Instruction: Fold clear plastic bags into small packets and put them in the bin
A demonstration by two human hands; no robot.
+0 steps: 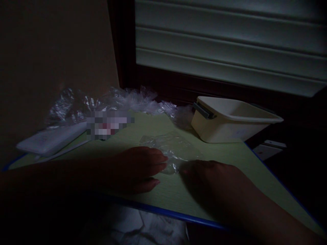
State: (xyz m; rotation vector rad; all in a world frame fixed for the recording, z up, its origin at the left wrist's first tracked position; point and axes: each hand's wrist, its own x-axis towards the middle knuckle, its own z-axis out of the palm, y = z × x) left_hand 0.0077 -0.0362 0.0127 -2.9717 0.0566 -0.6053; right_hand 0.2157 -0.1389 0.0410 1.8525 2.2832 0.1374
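Observation:
A thin clear plastic bag [176,148] lies flat on the pale green table [163,190], between and beyond my hands. My left hand [143,168] rests palm down at the bag's left edge, its fingers stretched out and a little apart. At the bag's near right edge is my right hand [206,173], back upward; its fingertips are dark and blurred, so whether they pinch the plastic cannot be made out.
A cream bin [219,127] with a grey handle stands at the back right. Crumpled clear plastic [138,100] lines the back edge. A white flat case [48,139] and a blurred-out item [109,124] lie at left. White objects [267,149] are beyond the right edge.

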